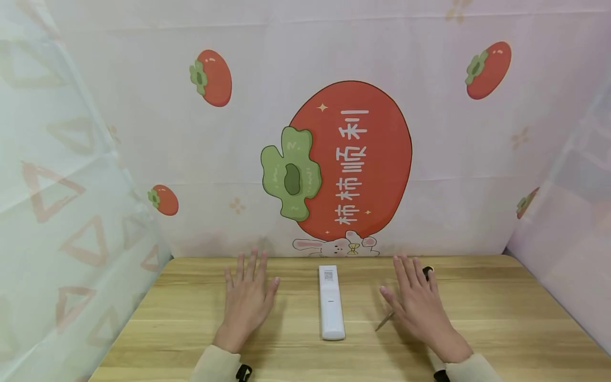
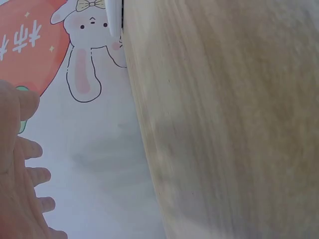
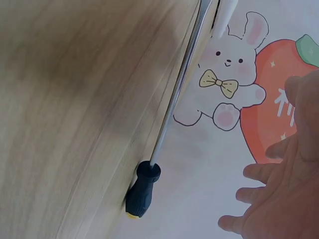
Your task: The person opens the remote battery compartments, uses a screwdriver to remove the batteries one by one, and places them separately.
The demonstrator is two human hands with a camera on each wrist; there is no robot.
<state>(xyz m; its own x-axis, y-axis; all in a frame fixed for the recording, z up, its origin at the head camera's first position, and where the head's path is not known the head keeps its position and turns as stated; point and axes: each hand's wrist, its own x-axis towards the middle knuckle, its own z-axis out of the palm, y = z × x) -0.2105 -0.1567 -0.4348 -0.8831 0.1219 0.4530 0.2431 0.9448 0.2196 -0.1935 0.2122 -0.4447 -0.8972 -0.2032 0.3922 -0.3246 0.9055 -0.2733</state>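
Observation:
A slim white device (image 1: 331, 305), which looks like a remote control lying back up with a QR label at its far end, rests on the table between the hands. To its left, the left hand (image 1: 247, 302) is spread palm down above the wood, holding nothing. The right hand (image 1: 417, 305) is likewise spread with straight fingers, over a screwdriver (image 3: 172, 107) that it does not grip. In the head view this hand covers most of the screwdriver; its black handle (image 1: 427, 272) and metal tip (image 1: 384, 322) show. The handle's end is yellow in the right wrist view.
The wooden table (image 1: 291, 350) ends at a pale cloth backdrop (image 1: 238, 159) printed with persimmons and a rabbit. Similar cloth walls (image 1: 57, 223) flank the left and right sides. Dark bands (image 1: 244, 372) sit at the wrists.

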